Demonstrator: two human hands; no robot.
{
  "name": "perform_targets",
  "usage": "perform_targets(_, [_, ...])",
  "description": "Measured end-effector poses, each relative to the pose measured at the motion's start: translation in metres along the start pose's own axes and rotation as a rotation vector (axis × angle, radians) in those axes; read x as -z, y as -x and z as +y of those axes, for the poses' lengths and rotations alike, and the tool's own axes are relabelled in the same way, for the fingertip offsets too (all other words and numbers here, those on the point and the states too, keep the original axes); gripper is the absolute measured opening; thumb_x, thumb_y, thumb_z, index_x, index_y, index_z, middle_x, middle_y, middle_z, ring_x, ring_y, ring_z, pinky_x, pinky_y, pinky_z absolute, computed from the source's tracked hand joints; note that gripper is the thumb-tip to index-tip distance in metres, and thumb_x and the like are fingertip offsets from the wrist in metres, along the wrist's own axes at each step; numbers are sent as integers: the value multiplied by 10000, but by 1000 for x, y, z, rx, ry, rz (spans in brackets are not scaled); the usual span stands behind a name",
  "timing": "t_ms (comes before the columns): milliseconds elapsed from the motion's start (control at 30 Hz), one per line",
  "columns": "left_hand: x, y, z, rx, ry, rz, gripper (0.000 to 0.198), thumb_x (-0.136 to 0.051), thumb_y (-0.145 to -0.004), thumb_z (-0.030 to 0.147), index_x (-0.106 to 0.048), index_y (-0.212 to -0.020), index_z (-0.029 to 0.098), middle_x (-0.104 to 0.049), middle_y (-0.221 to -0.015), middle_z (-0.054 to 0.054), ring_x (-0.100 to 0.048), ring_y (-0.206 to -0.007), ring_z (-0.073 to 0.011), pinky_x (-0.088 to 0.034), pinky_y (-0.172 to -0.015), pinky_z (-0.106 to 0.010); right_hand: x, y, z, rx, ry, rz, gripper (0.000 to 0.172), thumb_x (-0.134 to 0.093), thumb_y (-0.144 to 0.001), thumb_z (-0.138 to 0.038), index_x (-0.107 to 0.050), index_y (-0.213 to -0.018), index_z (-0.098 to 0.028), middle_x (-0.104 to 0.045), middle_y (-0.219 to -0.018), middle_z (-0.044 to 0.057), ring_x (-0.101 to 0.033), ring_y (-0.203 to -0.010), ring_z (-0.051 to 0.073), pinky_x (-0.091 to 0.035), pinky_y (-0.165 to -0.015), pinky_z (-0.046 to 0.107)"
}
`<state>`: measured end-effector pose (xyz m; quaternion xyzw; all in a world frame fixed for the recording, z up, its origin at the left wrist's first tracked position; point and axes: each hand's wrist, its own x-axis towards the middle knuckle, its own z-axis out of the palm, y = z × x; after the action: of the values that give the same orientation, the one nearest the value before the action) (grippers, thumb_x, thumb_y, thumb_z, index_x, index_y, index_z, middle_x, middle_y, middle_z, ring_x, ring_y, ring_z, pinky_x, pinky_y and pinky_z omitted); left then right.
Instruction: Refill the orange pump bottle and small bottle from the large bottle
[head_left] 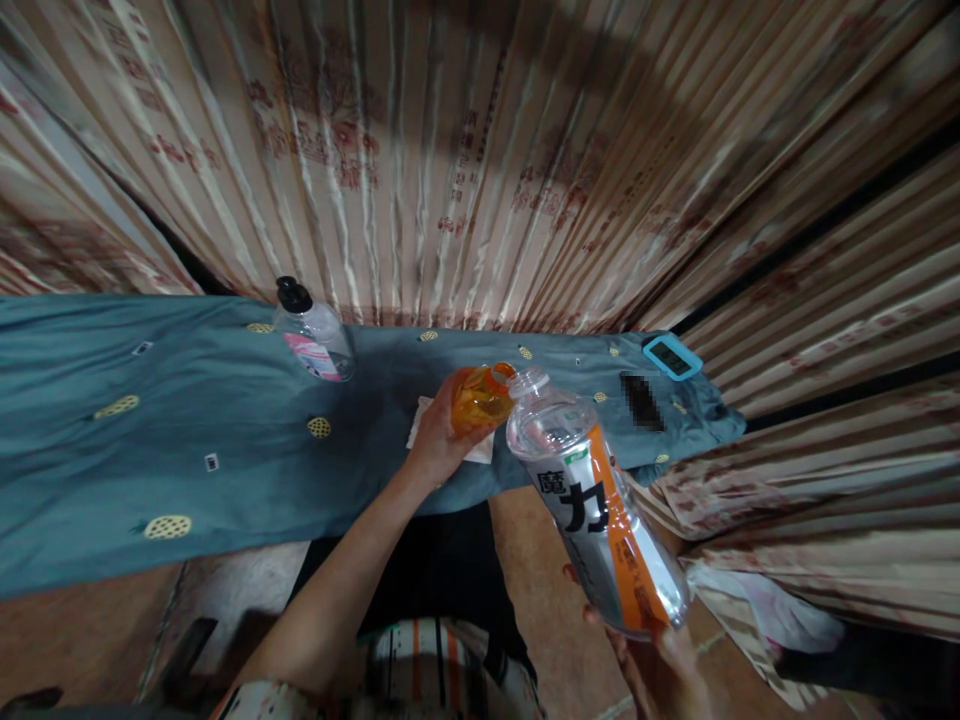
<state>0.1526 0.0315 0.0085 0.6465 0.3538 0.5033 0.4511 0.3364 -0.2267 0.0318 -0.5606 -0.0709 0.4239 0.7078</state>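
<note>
My left hand (pixel 435 440) is wrapped round a small orange transparent bottle (pixel 480 397), holding it tilted above the teal cloth (pixel 150 440) that covers the table. In my right hand (pixel 660 665), low at the right, is a large clear plastic bottle (pixel 600 510) with a silver and orange label. This big bottle is gripped by its base and leans so its open neck (pixel 529 382) nearly touches the small bottle's mouth. A white paper napkin (pixel 420 415) lies under my left hand.
A clear bottle with a black cap and pink label (pixel 313 335) stands at the back of the table. A small blue digital device (pixel 672 357) lies at the far right end. Pleated beige curtains (pixel 480 150) hang behind and to the right.
</note>
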Motion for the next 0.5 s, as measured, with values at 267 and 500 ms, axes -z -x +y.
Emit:
perform_targets(267, [0, -2, 3, 10, 23, 13, 739, -852, -736, 304, -525, -1393, 219, -692, -1396, -132, -672, -1299, -301, -514, -1143, -489, -20, 9, -5, 15, 44, -19, 904, -1002, -449, -492, -688, -1296, -446, -840, -1061, -37, -815, -908, 323, -649, -710, 352])
perform_targets(500, [0, -4, 1, 20, 38, 12, 767, -865, -728, 325, -521, -1404, 215, -691, -1401, -136, -679, -1297, -299, -515, -1147, -471, -27, 16, -9, 40, 24, -41, 815, -1004, -479, -483, -695, -1230, -410, -834, -1072, -35, -806, -838, 276, -643, -665, 340])
